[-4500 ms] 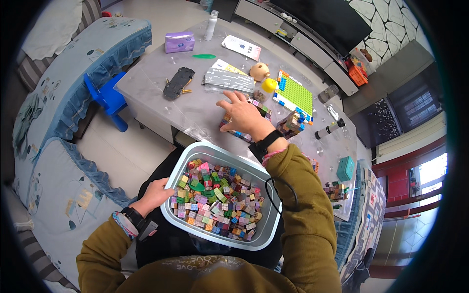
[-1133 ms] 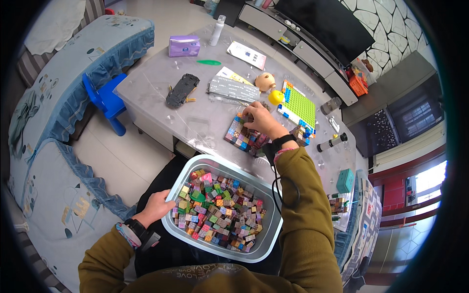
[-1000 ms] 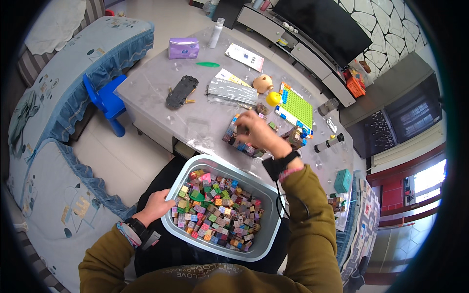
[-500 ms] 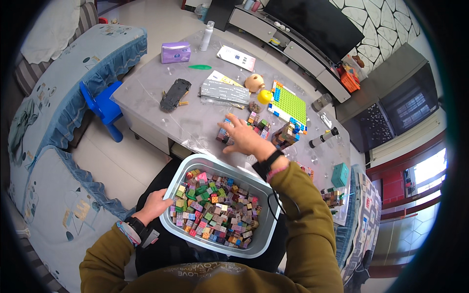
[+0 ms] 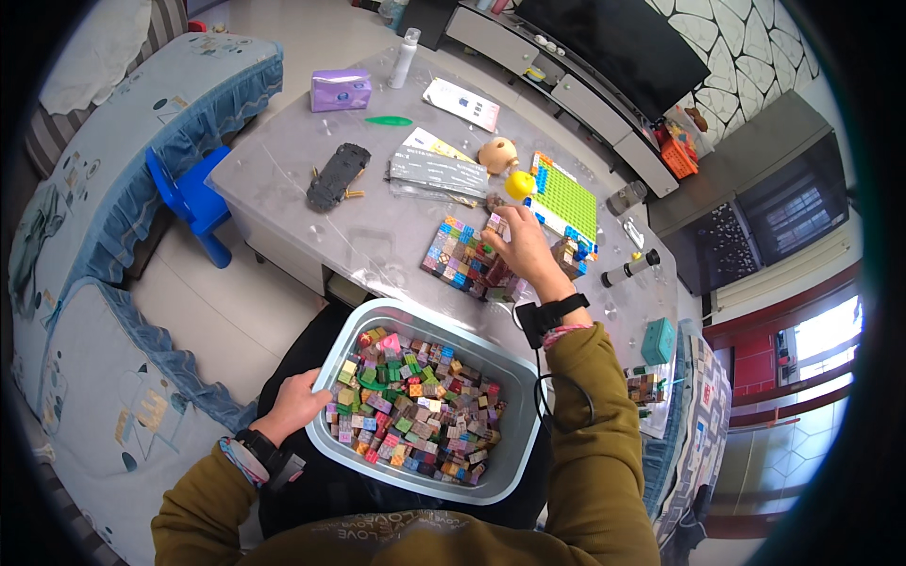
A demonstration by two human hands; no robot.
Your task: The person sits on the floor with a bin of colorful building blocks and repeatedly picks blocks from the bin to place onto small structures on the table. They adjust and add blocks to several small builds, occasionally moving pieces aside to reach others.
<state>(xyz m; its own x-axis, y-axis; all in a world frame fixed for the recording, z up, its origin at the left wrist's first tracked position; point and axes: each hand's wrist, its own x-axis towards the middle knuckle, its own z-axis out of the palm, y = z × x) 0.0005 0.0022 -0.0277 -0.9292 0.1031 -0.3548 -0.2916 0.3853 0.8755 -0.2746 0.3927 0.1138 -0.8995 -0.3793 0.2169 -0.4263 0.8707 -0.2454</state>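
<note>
A pale grey-blue tub rests on my lap, filled with many-coloured toy building blocks. My left hand is closed on the tub's left rim. Over the table, my right hand reaches to a cluster of maroon and pink building blocks, thumb and fingers around its upper part; the palm hides some of it. Just left of that hand lies a flat square panel of colourful blocks. To its right stands a brown block stack, partly covered by the hand.
On the grey table are a green baseplate edged with blocks, a yellow ball-like toy, a tan round toy, plastic packets, a black toy car, a purple tissue pack and a teal box.
My right hand has moved right, from above the colourful panel to the maroon block cluster, uncovering the panel. My left hand stays on the tub's rim.
</note>
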